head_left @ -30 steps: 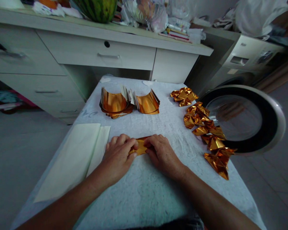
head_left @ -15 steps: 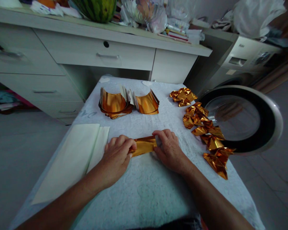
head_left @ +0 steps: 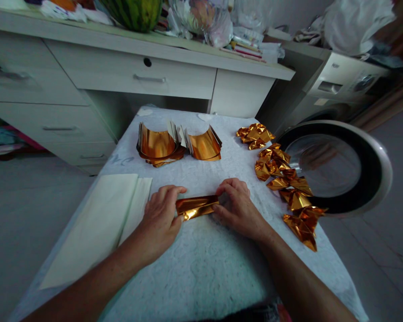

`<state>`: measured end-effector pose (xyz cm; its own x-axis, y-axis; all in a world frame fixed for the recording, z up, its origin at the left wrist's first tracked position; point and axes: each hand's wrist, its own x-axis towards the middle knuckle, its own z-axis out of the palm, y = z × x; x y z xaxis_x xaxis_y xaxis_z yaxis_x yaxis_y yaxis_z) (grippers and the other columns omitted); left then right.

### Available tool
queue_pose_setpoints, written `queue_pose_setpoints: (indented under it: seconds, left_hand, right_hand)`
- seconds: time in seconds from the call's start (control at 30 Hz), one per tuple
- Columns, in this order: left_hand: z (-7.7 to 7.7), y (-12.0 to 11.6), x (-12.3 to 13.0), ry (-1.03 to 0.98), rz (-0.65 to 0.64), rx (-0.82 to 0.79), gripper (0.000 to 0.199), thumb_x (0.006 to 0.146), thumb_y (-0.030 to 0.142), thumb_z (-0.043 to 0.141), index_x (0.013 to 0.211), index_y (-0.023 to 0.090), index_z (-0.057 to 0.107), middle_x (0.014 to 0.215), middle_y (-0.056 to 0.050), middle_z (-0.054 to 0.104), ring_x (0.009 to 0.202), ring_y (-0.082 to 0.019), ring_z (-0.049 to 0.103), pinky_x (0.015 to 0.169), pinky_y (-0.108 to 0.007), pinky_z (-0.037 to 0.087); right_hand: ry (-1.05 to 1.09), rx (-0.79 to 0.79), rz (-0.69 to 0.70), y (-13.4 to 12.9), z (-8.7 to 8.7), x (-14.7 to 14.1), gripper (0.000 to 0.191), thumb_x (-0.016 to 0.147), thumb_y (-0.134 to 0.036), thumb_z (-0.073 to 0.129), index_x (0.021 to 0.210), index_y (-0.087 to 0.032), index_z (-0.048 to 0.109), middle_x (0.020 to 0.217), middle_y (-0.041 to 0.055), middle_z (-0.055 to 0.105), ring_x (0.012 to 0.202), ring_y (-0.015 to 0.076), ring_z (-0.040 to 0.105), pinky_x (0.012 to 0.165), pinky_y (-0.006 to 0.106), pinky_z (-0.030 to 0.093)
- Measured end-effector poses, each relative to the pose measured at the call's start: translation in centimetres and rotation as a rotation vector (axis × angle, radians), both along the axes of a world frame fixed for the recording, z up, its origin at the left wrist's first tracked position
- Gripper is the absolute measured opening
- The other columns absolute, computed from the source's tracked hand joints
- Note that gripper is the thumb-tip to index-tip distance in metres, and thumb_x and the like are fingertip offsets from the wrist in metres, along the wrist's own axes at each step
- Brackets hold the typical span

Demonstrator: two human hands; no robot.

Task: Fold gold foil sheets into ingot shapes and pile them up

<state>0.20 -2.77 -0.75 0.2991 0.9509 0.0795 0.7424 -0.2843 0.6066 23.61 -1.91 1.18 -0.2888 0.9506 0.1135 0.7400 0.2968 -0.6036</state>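
A strip of gold foil paper (head_left: pixel 198 206), folded lengthwise with a crease along it, lies between my two hands above the cloth-covered table. My left hand (head_left: pixel 163 219) has the strip's left end between its thumb, at the lower corner, and its index finger, which is lifted at the upper edge. At the right end, my right hand (head_left: pixel 237 203) pinches the strip between thumb and curled fingers. Beyond my hands stand two curved stacks of gold foil sheets, a left stack (head_left: pixel 157 144) and a right stack (head_left: pixel 204 145).
Folded gold foil pieces (head_left: pixel 297 199) run along the table's right side. Pale paper sheets (head_left: pixel 94 219) lie at the left. An open washing machine door (head_left: pixel 377 167) adjoins the right edge. White drawers (head_left: pixel 174 80) stand behind, with a watermelon (head_left: pixel 131 13) on the counter.
The strip's upper part has folded inward, showing a crease and a bright lower band. My left index finger has lifted and straightened off the strip; my right hand stays at its end.
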Motion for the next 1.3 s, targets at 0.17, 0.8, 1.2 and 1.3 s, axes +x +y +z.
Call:
queue_pose_setpoints:
  seconds: [0.17,0.8,1.2,1.3]
  left_hand:
    - [0.5,0.1,0.2,-0.003,-0.005,-0.03,0.045,0.078,0.014,0.048,0.122,0.022,0.047,0.119,-0.008,0.055,0.111,-0.028,0.047,0.098,-0.05,0.039]
    - [1.8,0.4,0.1,-0.346,0.124,-0.194,0.03,0.088,0.039,0.056,0.115,0.026,0.057,0.107,-0.003,0.067,0.077,-0.018,0.064,0.056,-0.027,0.043]
    - [2.3,0.1,0.8,-0.747,0.195,-0.305,0.035,0.083,0.036,0.064,0.115,0.024,0.053,0.103,-0.004,0.066,0.079,-0.017,0.067,0.066,-0.03,0.057]
    - [2.2,0.3,0.9,-0.782,0.191,-0.368,0.036,0.082,0.035,0.065,0.114,0.024,0.052,0.105,-0.005,0.066,0.076,-0.017,0.067,0.064,-0.03,0.057]
  right_hand:
    - [-0.029,-0.045,-0.037,0.3,-0.4,-0.2,0.014,0.078,-0.017,0.066,0.091,-0.021,0.062,0.106,0.0054,0.055,0.102,0.0241,0.045,0.091,0.042,0.037]
    - [0.437,-0.121,-0.044,0.0,0.4,-0.1,0.004,0.088,-0.023,0.056,0.084,-0.021,0.057,0.082,-0.0001,0.059,0.08,0.0161,0.056,0.074,0.029,0.042]
    - [0.831,-0.372,-0.021,0.0,-0.3,-0.2,0.021,0.083,-0.039,0.069,0.086,-0.021,0.061,0.082,0.0005,0.06,0.076,0.0144,0.055,0.068,0.027,0.043]
    - [0.905,-0.423,-0.021,0.1,-0.2,-0.5,0.026,0.08,-0.042,0.073,0.082,-0.02,0.058,0.076,-0.0012,0.059,0.07,0.0127,0.054,0.066,0.026,0.041]
